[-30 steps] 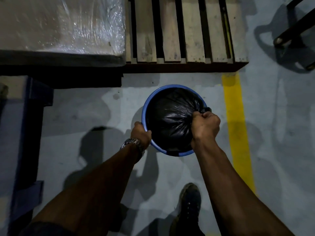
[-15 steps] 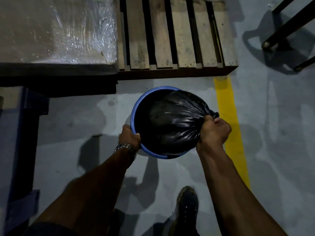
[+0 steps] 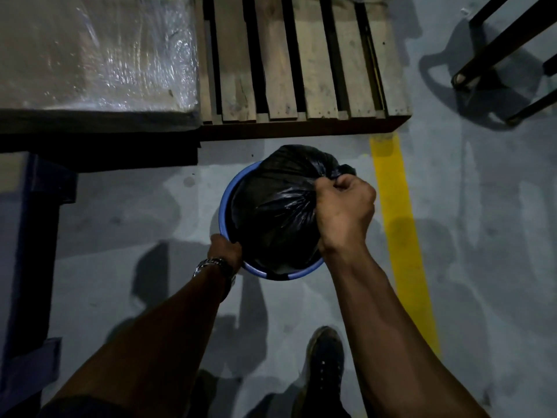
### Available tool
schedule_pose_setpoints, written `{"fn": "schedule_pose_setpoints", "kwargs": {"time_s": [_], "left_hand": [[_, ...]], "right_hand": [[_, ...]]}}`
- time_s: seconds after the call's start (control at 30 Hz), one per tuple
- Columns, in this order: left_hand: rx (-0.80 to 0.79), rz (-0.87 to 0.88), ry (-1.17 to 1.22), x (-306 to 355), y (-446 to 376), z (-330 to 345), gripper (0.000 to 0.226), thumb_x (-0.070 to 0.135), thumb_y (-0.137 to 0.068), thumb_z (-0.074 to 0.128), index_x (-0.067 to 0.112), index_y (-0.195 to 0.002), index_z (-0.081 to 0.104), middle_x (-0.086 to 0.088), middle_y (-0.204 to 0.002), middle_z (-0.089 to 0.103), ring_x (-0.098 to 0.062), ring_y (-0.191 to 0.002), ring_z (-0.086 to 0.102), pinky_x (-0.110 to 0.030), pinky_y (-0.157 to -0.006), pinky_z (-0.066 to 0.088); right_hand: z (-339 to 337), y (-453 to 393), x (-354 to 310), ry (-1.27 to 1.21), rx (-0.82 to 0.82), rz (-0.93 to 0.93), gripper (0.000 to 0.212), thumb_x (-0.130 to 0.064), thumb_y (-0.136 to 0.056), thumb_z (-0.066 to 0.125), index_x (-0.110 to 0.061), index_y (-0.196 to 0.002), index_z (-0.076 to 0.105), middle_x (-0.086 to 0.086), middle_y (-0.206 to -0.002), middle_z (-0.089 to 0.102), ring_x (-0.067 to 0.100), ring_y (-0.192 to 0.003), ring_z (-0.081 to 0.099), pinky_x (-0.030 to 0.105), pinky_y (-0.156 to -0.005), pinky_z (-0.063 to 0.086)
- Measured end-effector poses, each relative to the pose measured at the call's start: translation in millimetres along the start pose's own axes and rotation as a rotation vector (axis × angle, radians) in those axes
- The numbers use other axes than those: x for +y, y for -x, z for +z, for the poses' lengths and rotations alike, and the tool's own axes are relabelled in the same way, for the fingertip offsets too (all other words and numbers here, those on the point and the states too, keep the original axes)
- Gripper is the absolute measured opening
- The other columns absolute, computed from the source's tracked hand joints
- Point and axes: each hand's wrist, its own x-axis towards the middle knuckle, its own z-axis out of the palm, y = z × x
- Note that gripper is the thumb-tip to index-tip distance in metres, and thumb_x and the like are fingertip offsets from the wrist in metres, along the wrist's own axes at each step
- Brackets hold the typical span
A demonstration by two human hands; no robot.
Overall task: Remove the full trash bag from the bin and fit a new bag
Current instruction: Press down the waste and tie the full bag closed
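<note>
Risen higher since a second ago, the full bag [image 3: 280,212] bulges above the bin [image 3: 224,206] as the right hand [image 3: 343,212] fists its gathered neck, and the left hand [image 3: 224,251], clamped on the near rim, should pin the bin down during a straight upward pull.

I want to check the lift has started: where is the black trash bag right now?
In the head view, centre frame, the black trash bag bulges above the blue bin, its gathered neck gripped by the right hand, just below the wooden pallet.
</note>
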Motion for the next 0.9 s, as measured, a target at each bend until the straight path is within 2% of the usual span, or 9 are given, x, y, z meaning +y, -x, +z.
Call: {"fn": "schedule_pose_setpoints", "kwargs": {"time_s": [0.1,0.23,0.3,0.4,0.5,0.6,0.73,0.83,0.9], "left_hand": [[-0.024,-0.025,-0.050,7,7,-3,0.048,0.010,-0.087,0.055,-0.003,-0.129,0.036,-0.025,-0.125,0.052,-0.040,-0.113,0.053,-0.043,-0.094,0.046],[-0.029,0.048,-0.123,11,14,-11,0.057,0.012,-0.088,0.057,0.000,-0.136,0.030,-0.023,-0.134,0.047,-0.039,-0.121,0.048,-0.042,-0.100,0.041],[0.007,0.197,-0.218,15,18,-17,0.063,0.020,-0.083,0.059,0.008,-0.138,0.032,-0.018,-0.138,0.046,-0.038,-0.122,0.048,-0.046,-0.103,0.042],[0.029,0.415,-0.432,29,32,-31,0.062,0.027,-0.081,0.053,0.020,-0.139,0.033,-0.005,-0.145,0.039,-0.031,-0.123,0.049,-0.049,-0.104,0.042],[-0.005,0.625,-0.477,53,55,-47,0.057,0.025,-0.081,0.046,0.019,-0.137,0.037,-0.007,-0.141,0.045,-0.029,-0.124,0.050,-0.046,-0.103,0.043],[-0.048,0.812,-0.478,73,76,-56,0.065,0.027,-0.076,0.034,0.018,-0.141,0.037,-0.007,-0.144,0.045,-0.023,-0.132,0.043,-0.037,-0.110,0.036],[-0.080,0.933,-0.498,94,107,-57,0.064,0.037,-0.086,0.028,0.021,-0.148,0.028,-0.001,-0.157,0.026,-0.014,-0.144,0.024,-0.035,-0.119,0.021],[-0.066,0.883,-0.455,99,119,-57,0.067,0.054,-0.090,0.020,0.024,-0.149,0.026,0.000,-0.159,0.020,-0.014,-0.146,0.019,-0.038,-0.119,0.019],[-0.036,0.859,-0.473,98,124,-59,0.069,0.058,-0.089,0.018,0.025,-0.149,0.023,0.001,-0.159,0.017,-0.014,-0.146,0.018,-0.040,-0.119,0.020]], "right_hand": [[5,12,3,0.036,-0.048,-0.002,0.028,-0.018,-0.079,0.063,-0.013,-0.056,0.048,-0.006,-0.049,0.048,0.010,-0.046,0.043,0.023,-0.051,0.039],[9,20,0,0.036,-0.065,0.002,0.023,-0.017,-0.079,0.063,-0.011,-0.059,0.054,-0.006,-0.050,0.052,0.006,-0.043,0.044,0.014,-0.046,0.038],[7,22,-4,0.045,-0.079,0.000,0.020,-0.017,-0.080,0.063,-0.009,-0.063,0.058,-0.005,-0.052,0.055,0.005,-0.045,0.047,0.011,-0.045,0.038],[3,25,-11,0.087,-0.106,0.018,0.019,-0.018,-0.081,0.062,-0.008,-0.065,0.060,-0.003,-0.055,0.058,0.008,-0.050,0.051,0.018,-0.052,0.041],[-1,31,-19,0.141,-0.125,0.053,0.026,-0.020,-0.079,0.062,-0.010,-0.059,0.052,-0.002,-0.051,0.052,0.015,-0.050,0.049,0.028,-0.059,0.044],[-5,37,-30,0.155,-0.137,0.093,0.028,-0.020,-0.079,0.063,-0.010,-0.057,0.050,-0.001,-0.052,0.051,0.017,-0.052,0.050,0.028,-0.059,0.043],[-15,47,-53,0.153,-0.190,0.107,0.022,-0.019,-0.082,0.062,-0.011,-0.063,0.057,-0.002,-0.059,0.058,0.014,-0.057,0.053,0.024,-0.051,0.037],[-26,53,-68,0.104,-0.234,0.085,0.016,-0.019,-0.082,0.061,-0.012,-0.067,0.060,-0.002,-0.063,0.061,0.012,-0.059,0.054,0.024,-0.052,0.037],[-31,55,-75,0.070,-0.266,0.073,0.017,-0.018,-0.081,0.062,-0.015,-0.065,0.059,-0.001,-0.063,0.061,0.012,-0.059,0.054,0.024,-0.054,0.039]]}}
